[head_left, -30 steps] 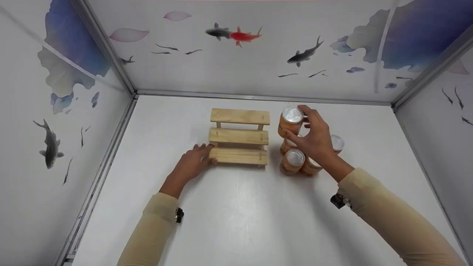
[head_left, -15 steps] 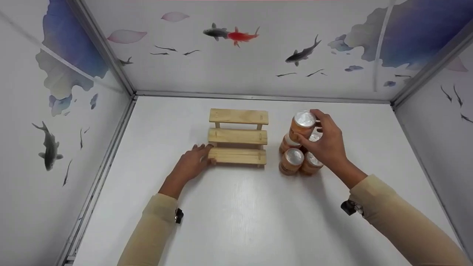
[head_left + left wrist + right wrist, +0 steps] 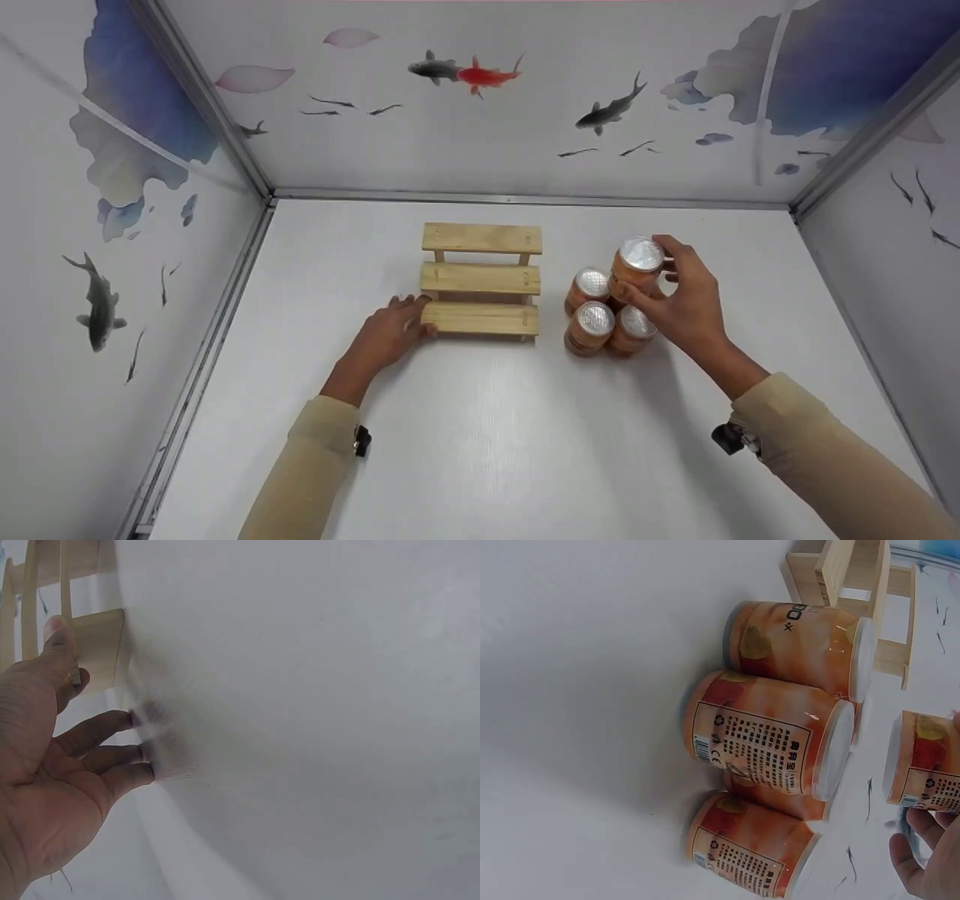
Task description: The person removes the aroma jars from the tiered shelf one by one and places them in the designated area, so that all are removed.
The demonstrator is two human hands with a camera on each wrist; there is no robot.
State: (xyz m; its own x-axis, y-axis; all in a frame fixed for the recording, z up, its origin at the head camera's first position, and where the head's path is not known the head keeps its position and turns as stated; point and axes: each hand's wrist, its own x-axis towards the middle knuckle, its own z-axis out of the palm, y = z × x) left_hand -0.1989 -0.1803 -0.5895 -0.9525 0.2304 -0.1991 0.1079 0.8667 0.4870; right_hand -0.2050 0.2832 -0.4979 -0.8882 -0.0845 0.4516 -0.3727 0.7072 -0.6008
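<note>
My right hand [image 3: 686,300] grips an orange can [image 3: 634,274] with a silvery lid, holding it upright above the group. Several like cans stand close together below it, among them a front-left can [image 3: 589,334] and a back-left can [image 3: 585,292]. In the right wrist view the held can [image 3: 930,761] is apart from the standing cans, and a can at the edge [image 3: 742,847] is slightly separate. My left hand [image 3: 386,330] pinches the left end of the lowest board of a three-step wooden rack [image 3: 480,319]; its other fingertips [image 3: 139,772] touch the table.
The wooden rack stands left of the cans on the white table [image 3: 480,435]. White panels with painted fish enclose the table at the back and both sides, with a metal rail [image 3: 525,200] along the back edge.
My right hand has carried the can rightward and a little nearer, from above the back-left can to the group's back right. The left hand stays on the rack.
</note>
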